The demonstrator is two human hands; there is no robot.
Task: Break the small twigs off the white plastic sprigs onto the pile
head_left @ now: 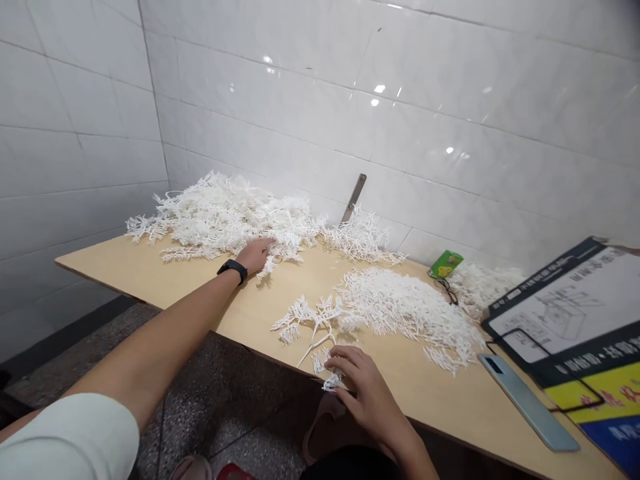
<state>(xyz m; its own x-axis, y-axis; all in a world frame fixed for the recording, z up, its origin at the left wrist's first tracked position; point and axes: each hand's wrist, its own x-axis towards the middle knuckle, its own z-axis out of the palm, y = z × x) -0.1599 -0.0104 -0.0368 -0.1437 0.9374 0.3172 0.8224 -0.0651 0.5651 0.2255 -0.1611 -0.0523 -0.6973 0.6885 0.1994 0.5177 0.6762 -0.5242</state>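
My left hand (255, 255), with a black band on its wrist, reaches to the front edge of a large heap of white branching pieces (220, 213); its fingertips are partly hidden among them. My right hand (361, 387) is at the table's front edge, fingers curved around a small white piece (332, 382) between thumb and fingertips. Just beyond it lies a white branched stem (320, 325) with fine twigs. A flatter pile of white pieces (407, 307) spreads to the right of the stem.
On the wooden table (505, 413) lies a phone (529, 402) at the right, beside a printed box (565, 320). A green packet (445, 264) and more white pieces (485, 283) are near the wall. A metal strip (354, 198) stands against the tiles.
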